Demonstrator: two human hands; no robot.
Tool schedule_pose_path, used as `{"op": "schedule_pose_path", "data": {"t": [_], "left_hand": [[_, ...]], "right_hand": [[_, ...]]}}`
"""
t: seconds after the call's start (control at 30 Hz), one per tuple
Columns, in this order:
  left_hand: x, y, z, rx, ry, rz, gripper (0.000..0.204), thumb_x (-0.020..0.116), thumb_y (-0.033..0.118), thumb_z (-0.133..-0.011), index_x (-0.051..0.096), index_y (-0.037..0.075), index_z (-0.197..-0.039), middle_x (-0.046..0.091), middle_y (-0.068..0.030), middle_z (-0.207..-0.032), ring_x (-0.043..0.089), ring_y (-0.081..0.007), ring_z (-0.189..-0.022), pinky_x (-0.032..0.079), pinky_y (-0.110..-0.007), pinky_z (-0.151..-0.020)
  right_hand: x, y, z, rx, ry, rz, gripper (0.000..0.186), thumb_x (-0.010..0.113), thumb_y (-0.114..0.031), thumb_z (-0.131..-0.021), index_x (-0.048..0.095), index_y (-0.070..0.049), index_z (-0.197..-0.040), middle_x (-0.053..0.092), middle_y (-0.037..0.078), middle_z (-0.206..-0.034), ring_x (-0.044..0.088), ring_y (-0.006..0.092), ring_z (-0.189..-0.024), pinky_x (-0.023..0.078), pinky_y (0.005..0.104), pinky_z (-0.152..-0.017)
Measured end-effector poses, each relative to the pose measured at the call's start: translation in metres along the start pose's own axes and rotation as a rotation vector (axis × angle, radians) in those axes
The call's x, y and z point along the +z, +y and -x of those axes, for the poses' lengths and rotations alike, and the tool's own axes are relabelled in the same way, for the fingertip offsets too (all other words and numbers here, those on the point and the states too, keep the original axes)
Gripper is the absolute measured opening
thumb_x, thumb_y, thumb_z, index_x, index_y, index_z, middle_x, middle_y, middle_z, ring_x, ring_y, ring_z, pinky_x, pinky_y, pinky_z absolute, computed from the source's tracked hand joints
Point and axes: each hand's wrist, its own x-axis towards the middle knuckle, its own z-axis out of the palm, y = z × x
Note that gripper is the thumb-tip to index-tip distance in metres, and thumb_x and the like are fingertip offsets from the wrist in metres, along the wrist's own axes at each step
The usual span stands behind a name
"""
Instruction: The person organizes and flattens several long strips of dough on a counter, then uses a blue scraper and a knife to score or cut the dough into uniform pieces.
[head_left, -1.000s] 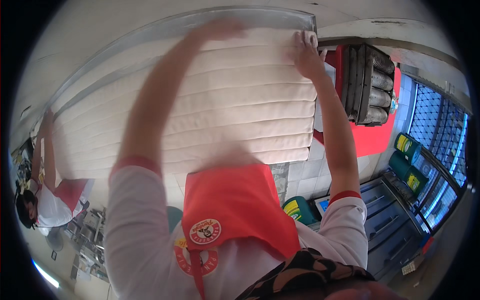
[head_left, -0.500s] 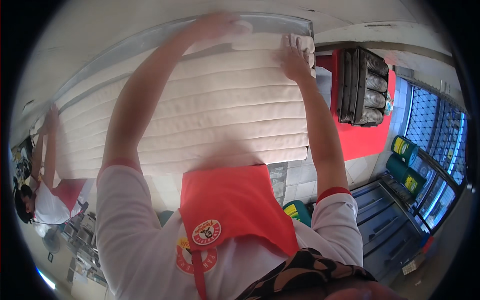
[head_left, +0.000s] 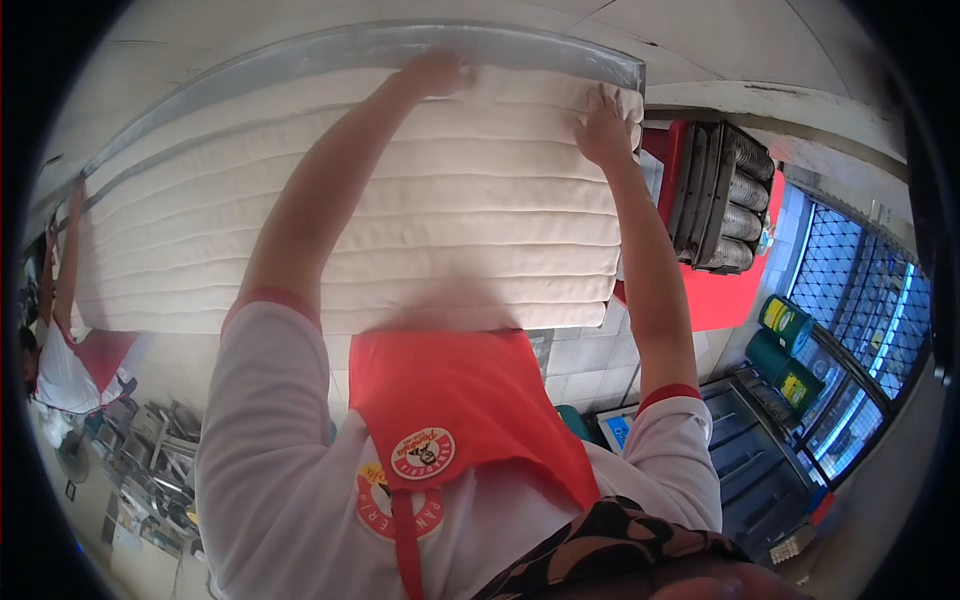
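Observation:
Long, pale dough rolls (head_left: 460, 230) lie side by side in rows on a large grey metal tray (head_left: 530, 45). My left hand (head_left: 435, 75) is at the far row, near the tray's raised back rim, its fingers blurred and partly hidden. At the right end of the upper rows, my right hand (head_left: 605, 125) rests on the dough with fingers spread and bent slightly at the tips. My red apron (head_left: 450, 380) meets the near edge of the dough.
A co-worker's arms (head_left: 68, 240) reach the tray's left end. At the right, dark stacked pans (head_left: 725, 195) sit on a red surface (head_left: 725, 305). Green buckets (head_left: 785, 325) stand by a window grille (head_left: 850, 280). Metal equipment (head_left: 750, 470) is at the lower right.
My left hand has dropped slightly toward the dough; the far row now covers grey tray that showed beneath it half a second ago. The co-worker has shifted toward the left edge of view.

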Motion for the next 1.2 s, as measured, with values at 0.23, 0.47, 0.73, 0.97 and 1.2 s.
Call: {"op": "schedule_pose_path", "data": {"t": [0.23, 0.47, 0.73, 0.97, 1.2], "left_hand": [[-0.031, 0.023, 0.016, -0.074, 0.024, 0.26, 0.069, 0.078, 0.06, -0.081, 0.07, 0.0, -0.114, 0.073, -0.0195, -0.107, 0.069, -0.0328, -0.109, 0.052, -0.043, -0.094], [-0.03, 0.061, 0.005, -0.077, -0.122, 0.151, 0.072, 0.076, 0.06, -0.084, 0.068, 0.004, -0.129, 0.069, -0.019, -0.129, 0.065, -0.0365, -0.12, 0.049, -0.044, -0.101], [-0.036, 0.015, -0.022, 0.188, -0.207, 0.098, 0.061, 0.076, 0.052, -0.088, 0.07, 0.006, -0.126, 0.073, -0.0181, -0.118, 0.065, -0.037, -0.115, 0.049, -0.047, -0.098], [-0.02, 0.005, -0.011, 0.157, -0.033, 0.027, 0.052, 0.079, 0.048, -0.087, 0.069, 0.005, -0.116, 0.072, -0.0195, -0.11, 0.068, -0.0383, -0.105, 0.052, -0.048, -0.09], [-0.023, -0.006, 0.011, 0.069, 0.037, 0.067, 0.052, 0.08, 0.046, -0.087, 0.069, 0.008, -0.121, 0.072, -0.0164, -0.111, 0.068, -0.037, -0.105, 0.053, -0.047, -0.092]], "right_hand": [[0.014, -0.015, -0.027, -0.254, 0.114, -0.05, 0.077, 0.059, -0.051, -0.102, 0.03, -0.016, -0.164, 0.03, 0.01, -0.171, 0.021, 0.0377, -0.159, 0.023, 0.0684, -0.122], [0.03, -0.017, -0.002, -0.213, 0.218, 0.034, 0.077, 0.053, -0.047, -0.105, 0.019, -0.018, -0.168, 0.018, 0.009, -0.175, 0.016, 0.04, -0.16, 0.016, 0.0646, -0.125], [0.029, -0.013, 0.003, -0.118, 0.064, 0.061, 0.083, 0.04, -0.064, -0.105, 0.016, -0.017, -0.169, 0.012, 0.01, -0.176, 0.012, 0.0403, -0.161, 0.012, 0.0654, -0.126], [0.034, -0.05, -0.003, -0.205, 0.052, 0.071, 0.085, 0.048, -0.062, -0.103, 0.019, -0.015, -0.167, 0.011, 0.013, -0.176, 0.01, 0.0403, -0.161, 0.013, 0.0658, -0.126], [0.032, -0.094, -0.006, -0.307, 0.078, 0.082, 0.082, 0.049, -0.059, -0.104, 0.02, -0.016, -0.168, 0.012, 0.013, -0.176, 0.011, 0.0411, -0.161, 0.014, 0.0653, -0.125]]}}
